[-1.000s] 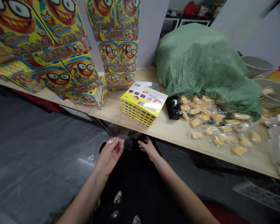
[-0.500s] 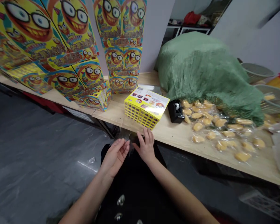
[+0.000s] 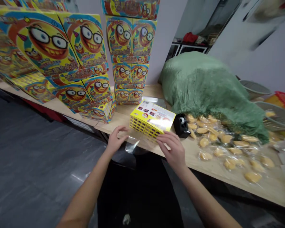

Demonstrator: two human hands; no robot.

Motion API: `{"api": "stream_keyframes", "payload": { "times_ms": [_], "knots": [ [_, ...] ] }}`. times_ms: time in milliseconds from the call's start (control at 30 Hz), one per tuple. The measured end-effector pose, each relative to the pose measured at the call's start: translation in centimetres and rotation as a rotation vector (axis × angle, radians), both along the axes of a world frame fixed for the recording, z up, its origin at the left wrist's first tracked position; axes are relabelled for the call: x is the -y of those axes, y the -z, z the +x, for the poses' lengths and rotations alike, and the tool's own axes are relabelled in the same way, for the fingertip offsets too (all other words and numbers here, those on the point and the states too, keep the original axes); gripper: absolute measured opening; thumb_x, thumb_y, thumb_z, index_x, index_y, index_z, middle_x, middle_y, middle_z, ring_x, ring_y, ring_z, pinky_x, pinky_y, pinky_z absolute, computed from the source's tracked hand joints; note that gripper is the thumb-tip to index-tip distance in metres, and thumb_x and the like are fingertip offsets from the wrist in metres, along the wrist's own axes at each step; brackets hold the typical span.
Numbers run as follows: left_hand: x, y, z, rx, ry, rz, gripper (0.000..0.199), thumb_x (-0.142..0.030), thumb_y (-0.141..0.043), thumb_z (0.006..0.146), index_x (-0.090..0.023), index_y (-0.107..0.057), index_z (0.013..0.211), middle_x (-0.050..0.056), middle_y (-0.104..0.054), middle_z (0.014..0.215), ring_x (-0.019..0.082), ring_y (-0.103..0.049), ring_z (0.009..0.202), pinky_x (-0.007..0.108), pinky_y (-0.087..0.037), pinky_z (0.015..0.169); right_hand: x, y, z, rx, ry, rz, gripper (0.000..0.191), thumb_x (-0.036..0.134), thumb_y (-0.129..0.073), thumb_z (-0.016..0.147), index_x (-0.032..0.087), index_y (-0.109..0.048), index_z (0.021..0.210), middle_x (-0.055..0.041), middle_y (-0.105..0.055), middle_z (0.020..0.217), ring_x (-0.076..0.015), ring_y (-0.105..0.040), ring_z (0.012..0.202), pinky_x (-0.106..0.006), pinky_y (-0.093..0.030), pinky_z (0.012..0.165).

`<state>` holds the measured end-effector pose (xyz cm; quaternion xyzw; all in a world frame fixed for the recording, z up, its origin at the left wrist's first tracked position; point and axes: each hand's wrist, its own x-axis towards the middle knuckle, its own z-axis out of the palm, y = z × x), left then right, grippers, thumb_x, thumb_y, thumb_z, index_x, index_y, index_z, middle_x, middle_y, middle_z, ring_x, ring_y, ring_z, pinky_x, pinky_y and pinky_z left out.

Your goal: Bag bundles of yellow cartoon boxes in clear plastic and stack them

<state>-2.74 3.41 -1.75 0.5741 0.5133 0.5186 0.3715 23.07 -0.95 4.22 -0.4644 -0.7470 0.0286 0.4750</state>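
A yellow box (image 3: 153, 113) sits just right of the frame's centre, flat and turned at an angle, its pale top up, with a barcode at the far left corner, small pictures and cartoon faces, and a glare near the front. Its yellow near sides carry rows of small dark pictures. Below it, a sheet of clear plastic film (image 3: 131, 147) shows creased, shiny highlights.

We see a yellow box (image 3: 153, 114), its white-patched top printed with small pictures, on a pale wood-grain counter (image 3: 119, 116) beside a black tape dispenser (image 3: 181, 126). Far left, yellow, blue and orange cartons (image 3: 47, 47) bear bespectacled grins; right, we find green sacking (image 3: 201, 82) and yellow-orange wrapped pieces (image 3: 204, 142).
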Motion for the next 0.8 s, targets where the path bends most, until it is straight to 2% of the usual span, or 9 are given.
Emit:
{"api": "stream_keyframes", "payload": {
  "times_ms": [100,200,300,433,533,600,667,733,800],
  "knots": [
    [-2.6,-2.8,-0.5,-0.014,0.159,-0.017,0.007,-0.026,-0.067,0.075,-0.02,-0.068,0.079,0.006,-0.067,0.083,0.019,-0.063,0.086,0.034,-0.046,0.093,-2.0,-0.6,1.5,-0.05,0.054,-0.062,0.008,0.026,-0.063,0.082,0.023,-0.071,0.083,-0.0075,-0.067,0.112,-0.0276,-0.051,0.121,-0.051,-0.043,0.1],
    [-2.2,-3.7,-0.8,-0.144,0.29,0.046,0.031,-0.015,-0.063,0.072,-0.024,-0.068,0.101,0.008,-0.064,0.111,0.023,-0.055,0.11,0.038,-0.036,0.105,-3.2,-0.5,2.7,-0.201,0.003,-0.254,0.014,0.031,-0.058,0.085,0.022,-0.07,0.085,-0.009,-0.066,0.115,-0.0261,-0.057,0.115,-0.049,-0.045,0.099],
    [0.4,-1.9,0.2,-0.289,0.338,0.089,0.057,-0.012,-0.066,0.067,-0.025,-0.056,0.122,0.01,-0.045,0.139,0.026,-0.036,0.133,0.045,-0.022,0.113,-3.8,-0.3,3.8,-0.29,-0.084,-0.387,0.015,0.032,-0.058,0.086,0.022,-0.068,0.085,-0.0075,-0.071,0.102,-0.0242,-0.063,0.106,-0.046,-0.048,0.096],
    [3.5,2.4,4.2,-0.206,-0.029,0.034,0.065,-0.024,-0.081,0.057,-0.024,-0.051,0.115,0.015,-0.031,0.146,0.032,-0.022,0.139,0.051,-0.017,0.113,-4.1,-0.6,4.9,-0.307,-0.16,-0.456,0.016,0.032,-0.057,0.085,0.021,-0.068,0.083,-0.0067,-0.072,0.1,-0.0248,-0.062,0.109,-0.047,-0.046,0.099],
    [2.7,3.9,6.5,-0.088,-0.31,0.013,0.063,-0.031,-0.082,0.059,-0.023,-0.046,0.11,0.017,-0.032,0.142,0.03,-0.024,0.138,0.049,-0.018,0.113,-4.2,-0.8,5.3,-0.307,-0.166,-0.484,0.015,0.032,-0.057,0.085,0.021,-0.068,0.083,-0.0065,-0.071,0.1,-0.0247,-0.061,0.11,-0.048,-0.045,0.1],
    [1.1,3.6,6.6,-0.07,-0.381,0.055,0.063,-0.032,-0.08,0.063,-0.023,-0.043,0.114,0.017,-0.036,0.138,0.027,-0.03,0.135,0.046,-0.019,0.113,-4.2,-0.9,5.3,-0.293,-0.176,-0.493,0.015,0.032,-0.058,0.085,0.021,-0.068,0.083,-0.0063,-0.071,0.101,-0.0244,-0.06,0.112,-0.047,-0.044,0.101],
    [-0.9,2.3,5.6,-0.103,-0.353,0.121,0.068,-0.032,-0.079,0.063,-0.021,-0.042,0.118,0.016,-0.041,0.134,0.027,-0.034,0.132,0.045,-0.023,0.111,-4.1,-0.9,5.4,-0.29,-0.189,-0.504,0.015,0.032,-0.058,0.085,0.021,-0.069,0.084,-0.0062,-0.071,0.101,-0.0242,-0.059,0.113,-0.046,-0.044,0.101],
    [-2.6,0.6,4.2,-0.162,-0.252,0.189,0.072,-0.032,-0.081,0.061,-0.021,-0.043,0.121,0.015,-0.043,0.133,0.027,-0.037,0.13,0.043,-0.029,0.108,-4.0,-0.9,5.6,-0.301,-0.194,-0.516,0.016,0.034,-0.058,0.085,0.021,-0.069,0.084,-0.0059,-0.071,0.1,-0.0246,-0.059,0.114,-0.046,-0.044,0.101],
    [-3.8,-1.2,2.8,-0.233,-0.099,0.239,0.056,-0.032,-0.078,0.065,-0.021,-0.053,0.114,0.012,-0.05,0.126,0.026,-0.044,0.122,0.041,-0.034,0.104,-3.9,-0.9,6.0,-0.311,-0.201,-0.535,0.018,0.036,-0.059,0.084,0.021,-0.07,0.084,-0.0058,-0.072,0.099,-0.0254,-0.058,0.115,-0.047,-0.044,0.1]
  ]
}}
